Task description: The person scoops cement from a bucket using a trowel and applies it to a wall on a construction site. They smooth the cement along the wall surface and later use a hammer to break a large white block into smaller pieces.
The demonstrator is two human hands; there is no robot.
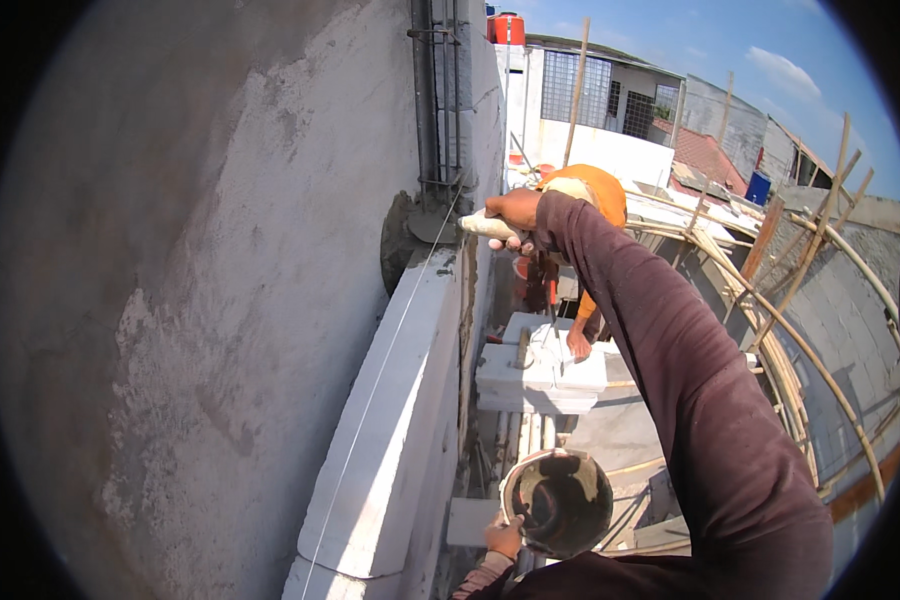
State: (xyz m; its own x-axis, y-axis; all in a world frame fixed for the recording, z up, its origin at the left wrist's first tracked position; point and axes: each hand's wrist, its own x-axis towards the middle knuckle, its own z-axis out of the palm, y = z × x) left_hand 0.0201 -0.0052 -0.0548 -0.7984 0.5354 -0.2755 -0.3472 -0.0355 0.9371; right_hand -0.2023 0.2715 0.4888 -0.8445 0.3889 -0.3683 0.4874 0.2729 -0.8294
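Note:
My right hand (515, 210) reaches far forward and grips the pale handle of a trowel (486, 225). The trowel's blade lies against wet grey mortar (398, 235) at the foot of an upright steel rebar cage (428, 110). My left hand (503, 538) is closed on the rim of a dark, mortar-smeared bucket (560, 503), tilted so that its inside shows. Below the trowel runs a row of white blocks (395, 400) beside a plastered wall (240, 250). A thin string (368, 395) stretches along the blocks.
Beyond my right arm a co-worker in orange (598, 188) bends down, a hand on stacked white blocks (540, 385). Bamboo poles (770, 310) form scaffolding on the right. A red tank (510, 28) stands at the back. Pipes (530, 432) lie below, near the bucket.

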